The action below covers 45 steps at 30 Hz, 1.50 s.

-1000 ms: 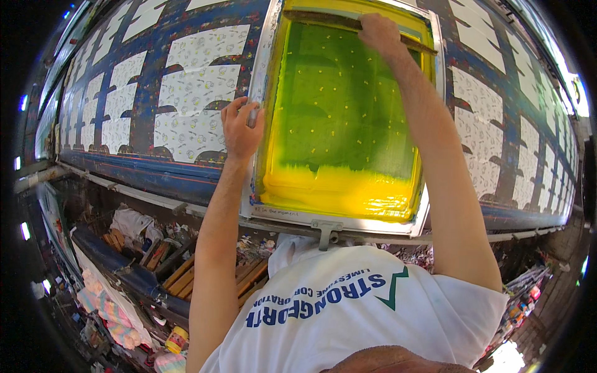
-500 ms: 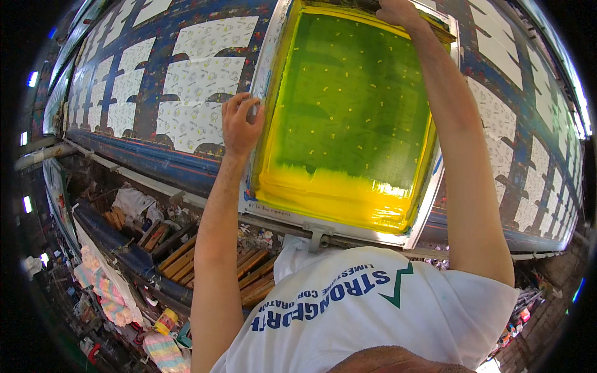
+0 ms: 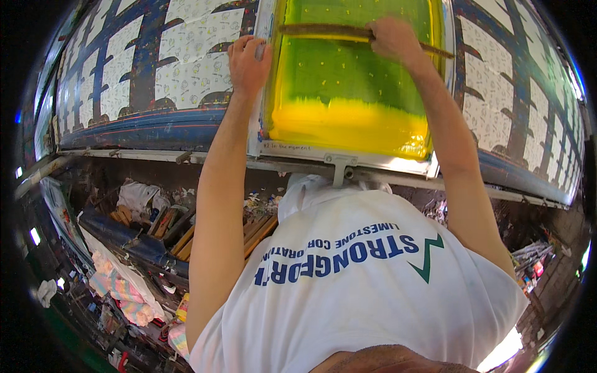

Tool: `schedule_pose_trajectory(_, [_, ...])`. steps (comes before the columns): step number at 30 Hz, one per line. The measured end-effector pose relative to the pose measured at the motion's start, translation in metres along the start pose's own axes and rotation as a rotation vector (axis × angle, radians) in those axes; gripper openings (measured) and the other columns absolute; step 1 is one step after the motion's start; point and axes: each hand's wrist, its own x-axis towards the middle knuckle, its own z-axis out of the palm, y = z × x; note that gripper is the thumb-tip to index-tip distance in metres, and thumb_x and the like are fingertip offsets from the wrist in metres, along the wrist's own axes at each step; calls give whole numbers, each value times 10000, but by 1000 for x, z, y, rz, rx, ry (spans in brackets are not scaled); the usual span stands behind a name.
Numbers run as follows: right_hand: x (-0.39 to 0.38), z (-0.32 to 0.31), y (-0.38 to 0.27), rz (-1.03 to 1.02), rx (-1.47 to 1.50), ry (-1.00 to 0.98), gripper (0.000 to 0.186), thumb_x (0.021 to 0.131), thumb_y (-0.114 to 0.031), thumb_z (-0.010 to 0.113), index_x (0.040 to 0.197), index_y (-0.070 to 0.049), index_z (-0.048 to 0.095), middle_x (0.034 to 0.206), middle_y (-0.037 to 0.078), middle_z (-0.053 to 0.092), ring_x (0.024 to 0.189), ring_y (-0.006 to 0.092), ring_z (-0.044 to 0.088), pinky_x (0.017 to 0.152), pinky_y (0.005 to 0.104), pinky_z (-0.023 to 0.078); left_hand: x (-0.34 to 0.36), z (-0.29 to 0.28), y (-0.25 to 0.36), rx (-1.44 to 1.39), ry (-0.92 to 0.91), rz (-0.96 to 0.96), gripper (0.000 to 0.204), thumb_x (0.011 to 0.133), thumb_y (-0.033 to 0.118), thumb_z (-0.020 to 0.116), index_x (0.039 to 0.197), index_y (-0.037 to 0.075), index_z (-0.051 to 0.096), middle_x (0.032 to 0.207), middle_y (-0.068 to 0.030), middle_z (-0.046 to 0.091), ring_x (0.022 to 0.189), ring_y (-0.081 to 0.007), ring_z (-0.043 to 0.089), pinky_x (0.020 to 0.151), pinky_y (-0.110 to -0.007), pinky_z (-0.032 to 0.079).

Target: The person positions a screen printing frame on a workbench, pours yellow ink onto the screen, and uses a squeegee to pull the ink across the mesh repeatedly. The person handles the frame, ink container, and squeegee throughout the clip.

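A printing screen (image 3: pixel 379 162) with a pale frame and green mesh lies on the long table in front of me. Thick yellow ink (image 3: pixel 345 121) pools along its near end. My right hand (image 3: pixel 393 42) is closed around the middle of a long brown squeegee (image 3: pixel 323 30), which spans the mesh crosswise. At the screen's left edge, my left hand (image 3: pixel 249 64) has its fingers curled. A small grey rounded object (image 3: pixel 260 51) shows between its thumb and fingers; its kind is unclear.
Printed white sheets (image 3: pixel 199 56) lie in rows on the dark table, left and right of the screen. A metal bracket (image 3: pixel 338 168) juts from the frame's near side. Below the table edge are wooden slats (image 3: pixel 260 235), a whitish cloth (image 3: pixel 138 200) and clutter.
My right hand has brought the squeegee from the screen's far end toward me, over the green mesh. My left hand stays at the left edge. The whole view has shifted.
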Motion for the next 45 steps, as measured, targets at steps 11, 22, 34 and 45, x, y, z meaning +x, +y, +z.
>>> schedule_pose_trajectory(11, [-187, 26, -137, 126, 99, 35, 351, 798, -42, 677, 1126, -100, 788, 1010, 138, 753, 978, 383, 719, 823, 513, 582, -5, 15, -16, -48, 52, 51, 229, 899, 272, 779, 1059, 109, 797, 1210, -141, 673, 1181, -371, 588, 1009, -503, 508])
schedule_pose_trajectory(22, [-192, 10, -135, 148, 127, -104, 355, 844, -78, 690, 1186, -112, 780, 1035, 139, 775, 995, 389, 723, 860, 513, 581, -6, 16, -19, 10, 37, 79, 309, 867, 320, 794, 1086, 102, 803, 1210, -145, 694, 1167, -366, 596, 1021, -495, 490])
schedule_pose_trajectory(34, [-259, 21, -147, -35, 305, 51, 575, 760, -18, 753, 1329, -35, 673, 1278, 150, 703, 1195, 345, 671, 1006, 471, 554, 0, 12, -12, 21, 35, 70, 256, 837, 247, 803, 1051, 106, 788, 1141, -147, 735, 1123, -375, 645, 1024, -499, 488])
schedule_pose_trajectory(45, [-307, 38, -47, 95, 597, 360, 486, 879, -186, 817, 1326, -48, 686, 1257, 152, 697, 1136, 322, 694, 980, 437, 563, 4, 6, -12, 54, -17, 103, 266, 833, 207, 824, 1071, 99, 774, 1138, -128, 747, 1149, -343, 668, 1033, -483, 493])
